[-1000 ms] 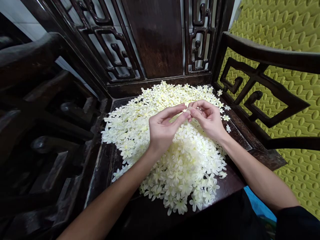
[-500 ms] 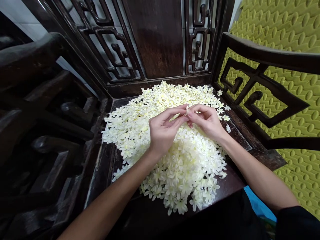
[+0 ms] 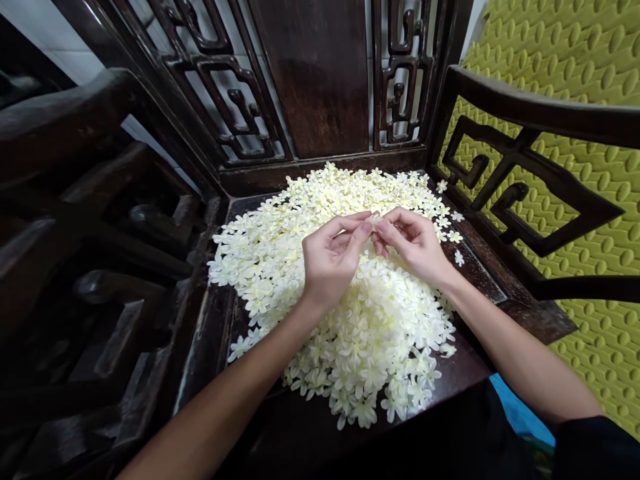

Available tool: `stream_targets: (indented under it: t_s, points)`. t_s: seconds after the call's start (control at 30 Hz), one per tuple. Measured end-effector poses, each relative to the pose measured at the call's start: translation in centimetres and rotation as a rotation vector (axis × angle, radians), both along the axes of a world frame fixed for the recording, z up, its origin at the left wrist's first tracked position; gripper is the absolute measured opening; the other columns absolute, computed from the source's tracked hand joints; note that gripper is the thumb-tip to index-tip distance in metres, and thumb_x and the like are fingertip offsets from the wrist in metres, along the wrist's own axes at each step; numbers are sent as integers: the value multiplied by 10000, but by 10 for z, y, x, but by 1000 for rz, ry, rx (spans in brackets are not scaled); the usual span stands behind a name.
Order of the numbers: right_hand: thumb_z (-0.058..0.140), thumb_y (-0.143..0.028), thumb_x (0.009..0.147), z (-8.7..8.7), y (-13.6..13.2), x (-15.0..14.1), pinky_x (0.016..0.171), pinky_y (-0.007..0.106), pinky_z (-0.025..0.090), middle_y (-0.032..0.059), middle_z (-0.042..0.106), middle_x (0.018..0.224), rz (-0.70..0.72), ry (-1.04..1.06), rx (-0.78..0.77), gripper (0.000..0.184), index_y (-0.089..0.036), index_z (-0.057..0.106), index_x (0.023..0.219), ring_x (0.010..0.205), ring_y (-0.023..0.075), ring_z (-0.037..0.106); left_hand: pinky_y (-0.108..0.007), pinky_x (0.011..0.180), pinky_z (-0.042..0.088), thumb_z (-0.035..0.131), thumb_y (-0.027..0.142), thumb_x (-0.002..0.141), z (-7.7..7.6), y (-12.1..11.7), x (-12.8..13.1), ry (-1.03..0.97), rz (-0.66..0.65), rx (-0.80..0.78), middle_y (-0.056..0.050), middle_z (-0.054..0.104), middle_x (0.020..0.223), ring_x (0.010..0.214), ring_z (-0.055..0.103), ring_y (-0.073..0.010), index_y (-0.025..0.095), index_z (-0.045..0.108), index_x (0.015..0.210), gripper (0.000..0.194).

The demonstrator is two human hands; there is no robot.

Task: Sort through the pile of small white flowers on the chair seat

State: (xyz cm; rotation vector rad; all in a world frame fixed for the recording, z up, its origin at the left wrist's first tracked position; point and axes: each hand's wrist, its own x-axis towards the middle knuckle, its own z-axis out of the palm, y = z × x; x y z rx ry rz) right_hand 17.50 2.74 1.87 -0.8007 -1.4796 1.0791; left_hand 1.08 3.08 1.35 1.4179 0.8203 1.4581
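Observation:
A broad heap of small white-and-yellow flowers [image 3: 270, 260] covers much of the dark wooden seat [image 3: 470, 350]. Above the middle of this heap, my left hand [image 3: 333, 253] and my right hand [image 3: 413, 243] meet at the fingertips. Both are closed in a pinch. Between them shows a small white flower [image 3: 373, 218], partly covered by the thumbs and fingers. The remaining fingers of each hand are curled, and whether anything else lies in them is hidden.
Behind the heap rises a carved wooden backrest [image 3: 320, 87]. Openwork armrests flank it, one on the left [image 3: 120, 287] and one on the right [image 3: 565, 200]. Beyond the right one is a yellow-green textured surface [image 3: 595, 360]. A few loose flowers [image 3: 455, 237] lie at the right. Something blue [image 3: 520, 410] shows below the seat.
My left thumb has moved up against the fingertips, and the white flower shows a little more between the hands. The view has shifted slightly; the heap looks the same.

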Motion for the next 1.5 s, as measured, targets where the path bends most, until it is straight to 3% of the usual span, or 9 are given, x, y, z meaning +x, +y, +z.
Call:
stream_targets:
  t_s: [0.67,0.83,0.93,1.07,1.13,1.2,1.27,1.33,1.5]
  points:
    - [694,-532,904,1,-3,-5,598,274,558,21,697,786,14,-2,-59,343,-190,667,912,665,138,663,-257,637,574,755,467,868,-4,1,3,-61,-21,-87,-45,723,817,704,699,-141,176,670,820,306]
    - [722,-502,902,4,0,0,555,277,540,22,704,746,-23,2,-53,303,-201,703,863,618,132,653,-301,792,610,756,424,876,-2,0,3,-22,37,-29,-80,748,975,850,724,-167,169,713,900,260]
    - [623,-569,951,4,11,15,481,279,467,14,638,660,-126,104,-47,417,-224,669,723,518,109,572,-300,870,597,746,395,890,3,4,0,-14,148,70,-87,738,1063,949,705,-163,165,733,910,230]
    - [612,-666,908,-4,34,50,428,272,362,-14,519,626,-612,185,-52,484,-230,587,698,471,99,434,-234,690,551,752,435,880,3,18,-7,-55,367,49,-17,652,832,684,582,-94,186,731,887,249]
    - [576,-647,932,-12,44,68,473,290,382,-6,500,610,-841,12,-30,493,-221,553,685,497,122,433,-238,695,566,764,416,873,-1,27,-10,-175,401,-15,-20,652,875,657,573,-82,192,718,944,240]
    - [598,-496,957,-22,51,81,617,328,471,46,608,719,-973,-332,15,347,-191,626,796,630,172,542,-301,881,603,755,344,884,-7,33,-12,-322,402,-94,-55,670,968,879,693,-145,194,672,1125,296]
    - [636,-325,919,-31,54,89,744,390,506,126,675,872,-919,-717,-13,187,-142,671,902,785,244,611,-360,1066,553,769,259,857,-13,35,-13,-351,394,-176,-84,671,1204,1153,686,-204,250,588,1270,451]
    - [656,-226,872,-38,55,91,842,453,501,211,686,1019,-901,-984,-40,217,-81,681,1032,942,327,625,-379,1159,490,779,224,835,-16,35,-14,-285,386,-193,-81,624,1365,1325,602,-230,300,548,1330,551]
    - [624,-122,843,-46,54,91,872,524,472,232,704,1007,-848,-1097,-96,239,-62,693,1063,981,382,628,-419,1165,488,779,195,818,-11,29,-12,-264,327,-149,-104,644,1351,1321,610,-255,256,603,1287,505]
